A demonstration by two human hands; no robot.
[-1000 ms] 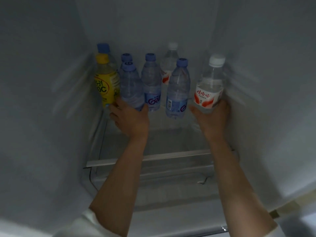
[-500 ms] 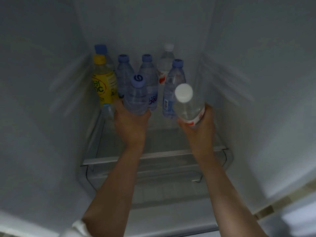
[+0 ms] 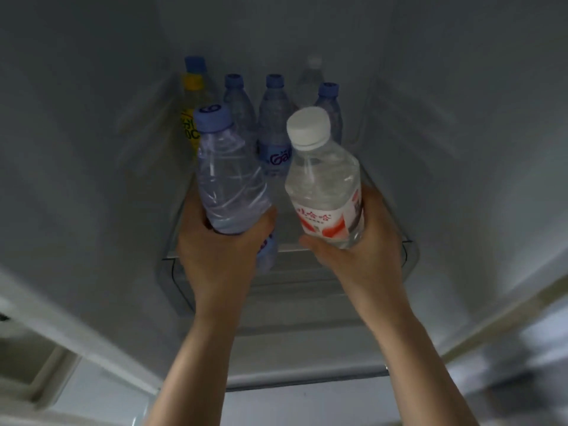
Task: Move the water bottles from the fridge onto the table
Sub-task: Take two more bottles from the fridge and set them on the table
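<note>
Gripping blue-capped bottle (image 3: pixel 229 182) in left hand (image 3: pixel 219 256), white-capped bottle (image 3: pixel 324 186) in right hand (image 3: pixel 359 256)

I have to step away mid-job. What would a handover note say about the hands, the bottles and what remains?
Left hand: shut on the blue-capped water bottle, lifted off the shelf.
Right hand: shut on the white-capped water bottle, also lifted.
Still on the fridge shelf: three blue-capped water bottles, a blurred clear bottle behind, a yellow drink bottle with another blue cap behind it.
Done: none shown on a table.
Left: carry these two out, return for the rest.
</note>
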